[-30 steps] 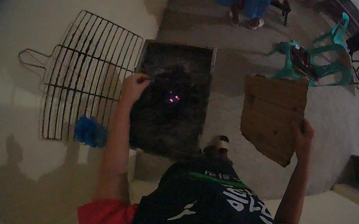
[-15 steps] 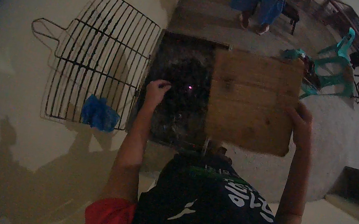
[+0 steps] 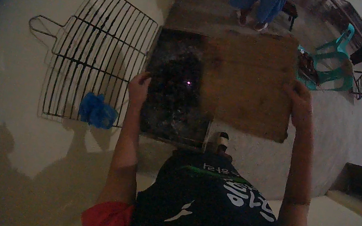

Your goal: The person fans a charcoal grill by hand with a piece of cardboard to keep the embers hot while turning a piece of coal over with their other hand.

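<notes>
My right hand (image 3: 299, 104) grips the right edge of a brown cardboard sheet (image 3: 247, 86), whose blurred left part overlaps a blackened rectangular charcoal tray (image 3: 166, 103). A small pinkish glow (image 3: 188, 82) shows among the dark coals. My left hand (image 3: 138, 87) is at the tray's left edge, fingers curled; whatever they hold, if anything, is too small to make out. Left of it, a wire grill rack with a looped handle (image 3: 95, 39) lies against a pale surface, a crumpled blue plastic piece (image 3: 97, 111) on its lower part.
A person in blue shorts (image 3: 256, 3) stands beyond the tray on the concrete floor (image 3: 327, 128). Green plastic chairs (image 3: 335, 48) stand at upper right, one with a dark object on it, near assorted clutter. A dark bench (image 3: 291, 14) is behind the person.
The cardboard has swung left over the tray and shifted upward, now blurred. My left hand went inward over the tray, then back to its left edge. My right hand has risen.
</notes>
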Action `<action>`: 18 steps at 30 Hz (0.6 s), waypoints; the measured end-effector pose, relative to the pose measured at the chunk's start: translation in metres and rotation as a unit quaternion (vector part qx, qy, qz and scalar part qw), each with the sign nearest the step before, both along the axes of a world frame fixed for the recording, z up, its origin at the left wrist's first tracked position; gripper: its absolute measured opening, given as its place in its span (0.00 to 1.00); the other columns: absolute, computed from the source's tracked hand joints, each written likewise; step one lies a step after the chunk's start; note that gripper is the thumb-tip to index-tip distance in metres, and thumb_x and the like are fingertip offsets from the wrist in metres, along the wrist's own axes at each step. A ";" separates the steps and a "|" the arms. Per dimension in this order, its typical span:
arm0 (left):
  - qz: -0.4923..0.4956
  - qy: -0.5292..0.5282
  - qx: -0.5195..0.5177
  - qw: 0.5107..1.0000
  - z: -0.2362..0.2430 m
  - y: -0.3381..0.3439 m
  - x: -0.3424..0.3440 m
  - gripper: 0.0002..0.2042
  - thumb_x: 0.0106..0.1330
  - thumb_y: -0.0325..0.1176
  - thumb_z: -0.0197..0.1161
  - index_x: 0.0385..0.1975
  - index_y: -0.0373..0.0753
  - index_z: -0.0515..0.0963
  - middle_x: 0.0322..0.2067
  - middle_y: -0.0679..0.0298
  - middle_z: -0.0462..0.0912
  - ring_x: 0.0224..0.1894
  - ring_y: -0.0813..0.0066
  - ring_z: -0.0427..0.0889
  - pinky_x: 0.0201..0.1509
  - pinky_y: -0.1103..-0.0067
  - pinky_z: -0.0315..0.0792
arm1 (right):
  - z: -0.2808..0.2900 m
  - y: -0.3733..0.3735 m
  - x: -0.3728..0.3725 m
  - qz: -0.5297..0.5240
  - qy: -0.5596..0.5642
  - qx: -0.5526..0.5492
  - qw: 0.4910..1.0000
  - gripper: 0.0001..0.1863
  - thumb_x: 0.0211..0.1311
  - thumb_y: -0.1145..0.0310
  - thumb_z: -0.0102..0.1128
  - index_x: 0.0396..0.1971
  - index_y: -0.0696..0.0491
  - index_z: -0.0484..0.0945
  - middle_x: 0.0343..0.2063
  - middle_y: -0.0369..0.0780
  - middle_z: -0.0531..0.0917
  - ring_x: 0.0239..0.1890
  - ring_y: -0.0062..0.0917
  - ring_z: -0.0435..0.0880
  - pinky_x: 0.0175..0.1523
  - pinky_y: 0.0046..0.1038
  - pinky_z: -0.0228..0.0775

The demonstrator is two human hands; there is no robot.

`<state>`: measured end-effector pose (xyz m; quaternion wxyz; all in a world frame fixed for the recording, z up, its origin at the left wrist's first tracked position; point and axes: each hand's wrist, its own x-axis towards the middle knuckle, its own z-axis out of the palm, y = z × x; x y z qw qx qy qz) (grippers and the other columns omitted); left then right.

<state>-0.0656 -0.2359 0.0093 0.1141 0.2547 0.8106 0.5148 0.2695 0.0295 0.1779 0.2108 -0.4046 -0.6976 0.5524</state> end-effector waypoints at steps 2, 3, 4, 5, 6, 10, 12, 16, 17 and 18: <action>0.020 -0.004 0.000 1.000 0.003 -0.011 -0.001 0.11 0.51 0.26 0.56 0.35 0.34 0.74 0.33 0.59 0.76 0.37 0.71 0.74 0.42 0.78 0.67 | 0.009 -0.014 -0.008 0.079 -0.004 0.019 0.997 0.17 0.48 0.65 0.55 0.37 0.59 0.71 0.30 0.39 0.77 0.33 0.22 0.73 0.38 0.25 0.65; 0.030 -0.006 -0.001 1.000 0.006 -0.016 0.001 0.11 0.51 0.26 0.56 0.36 0.34 0.74 0.33 0.58 0.76 0.38 0.71 0.74 0.42 0.78 0.66 | 0.010 -0.013 -0.013 0.148 -0.069 0.116 0.980 0.17 0.47 0.65 0.55 0.36 0.59 0.71 0.29 0.40 0.77 0.32 0.24 0.74 0.37 0.26 0.65; 0.033 0.003 -0.013 0.999 0.011 -0.021 0.004 0.11 0.52 0.26 0.55 0.36 0.34 0.73 0.33 0.58 0.76 0.38 0.71 0.74 0.43 0.78 0.66 | 0.013 -0.011 -0.017 0.215 -0.133 0.209 0.945 0.17 0.46 0.66 0.55 0.36 0.59 0.71 0.29 0.41 0.77 0.32 0.26 0.74 0.37 0.27 0.65; 0.032 0.011 -0.022 0.999 0.016 -0.023 0.007 0.11 0.52 0.27 0.55 0.36 0.34 0.73 0.34 0.58 0.76 0.38 0.70 0.74 0.43 0.77 0.66 | 0.021 -0.003 -0.022 0.194 -0.202 0.343 0.897 0.16 0.46 0.66 0.55 0.35 0.59 0.71 0.28 0.42 0.77 0.32 0.29 0.74 0.37 0.28 0.65; 0.031 0.019 -0.032 0.999 0.022 -0.026 0.010 0.11 0.53 0.27 0.54 0.37 0.34 0.73 0.34 0.57 0.76 0.38 0.70 0.74 0.43 0.77 0.66 | 0.032 0.009 -0.029 0.168 -0.268 0.466 0.826 0.16 0.46 0.66 0.55 0.34 0.59 0.71 0.28 0.43 0.77 0.32 0.32 0.74 0.36 0.29 0.65; 0.068 0.019 0.002 0.998 0.039 -0.044 0.021 0.11 0.53 0.28 0.53 0.37 0.33 0.73 0.34 0.57 0.76 0.37 0.68 0.74 0.43 0.77 0.66 | 0.031 -0.005 -0.039 0.177 -0.099 0.428 0.881 0.15 0.47 0.65 0.53 0.33 0.59 0.71 0.29 0.45 0.76 0.32 0.38 0.74 0.36 0.31 0.64; 0.080 0.032 0.001 0.996 0.044 -0.056 0.022 0.12 0.54 0.28 0.53 0.37 0.33 0.73 0.34 0.57 0.76 0.37 0.69 0.74 0.43 0.77 0.65 | 0.038 -0.058 -0.055 0.335 -0.086 0.343 0.873 0.14 0.48 0.64 0.51 0.33 0.58 0.71 0.29 0.46 0.76 0.32 0.37 0.75 0.37 0.31 0.65; 0.083 0.023 -0.003 0.996 0.085 -0.054 0.029 0.12 0.54 0.27 0.53 0.38 0.32 0.72 0.36 0.58 0.76 0.38 0.71 0.73 0.44 0.79 0.65 | 0.023 -0.021 -0.068 0.274 -0.166 0.360 0.876 0.13 0.49 0.65 0.49 0.32 0.57 0.71 0.29 0.48 0.75 0.31 0.39 0.75 0.38 0.32 0.65; 0.085 0.042 0.005 0.995 0.090 -0.055 0.030 0.11 0.54 0.27 0.53 0.38 0.32 0.72 0.36 0.58 0.76 0.38 0.72 0.73 0.44 0.79 0.65 | 0.023 -0.017 -0.068 0.239 -0.210 0.391 0.864 0.13 0.49 0.65 0.49 0.32 0.58 0.71 0.29 0.48 0.75 0.32 0.40 0.75 0.39 0.33 0.65; 0.086 0.062 0.012 0.994 0.095 -0.057 0.030 0.11 0.55 0.27 0.53 0.38 0.32 0.72 0.36 0.58 0.76 0.38 0.72 0.73 0.43 0.80 0.65 | 0.025 -0.013 -0.067 0.202 -0.253 0.421 0.847 0.13 0.50 0.65 0.49 0.31 0.58 0.71 0.29 0.48 0.75 0.33 0.40 0.74 0.40 0.34 0.64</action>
